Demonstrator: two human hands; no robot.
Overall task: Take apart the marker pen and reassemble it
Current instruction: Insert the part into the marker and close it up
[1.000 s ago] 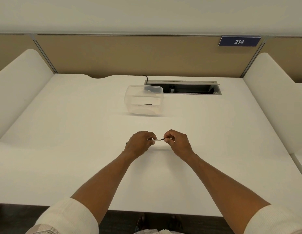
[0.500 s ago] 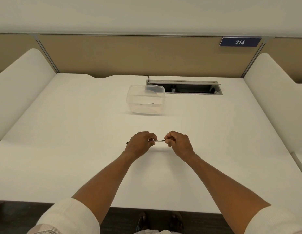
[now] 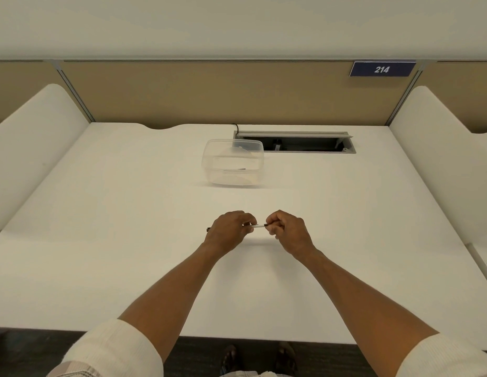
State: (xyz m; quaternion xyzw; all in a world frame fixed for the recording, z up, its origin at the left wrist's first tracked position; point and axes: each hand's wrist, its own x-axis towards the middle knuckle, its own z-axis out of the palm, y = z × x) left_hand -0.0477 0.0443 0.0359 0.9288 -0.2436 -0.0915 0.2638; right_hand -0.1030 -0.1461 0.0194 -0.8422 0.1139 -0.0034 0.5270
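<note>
**Marker held at both ends, above worktop**

Marker pen (image 3: 258, 226) held level between both hands, above bare white worktop (image 3: 128, 240), well short of clear plastic tub (image 3: 232, 161). Left hand (image 3: 228, 232) wrapped round one end, fingers clenched on barrel; dark tip poking out past far side of that hand. Right hand (image 3: 288, 233) pinching other end, fingers closed on dark section there. Only short white stretch of barrel visible between hands. Can't tell if cap or end plug is already loose — too small, mostly covered.

Tub sits behind marker, just beside open cable tray (image 3: 295, 142). Small dark item inside tub, unclear what.

Likely step: pulling or twisting one end off, or pressing it back on. Can't say which.

Risks from here:
- Sudden release under straight pull — hands jerk apart, small part flies off worktop edge or toward cable tray slot.
- Slim, smooth barrel — slip in fingers during twist, grip lost.
- Off-axis force — thin barrel bent or nib crushed on reassembly.
- Ink on fingers if nib or refill exposed.
- Loose part set on flat worktop — rolls away; tub well beyond marker, not handy.
</note>
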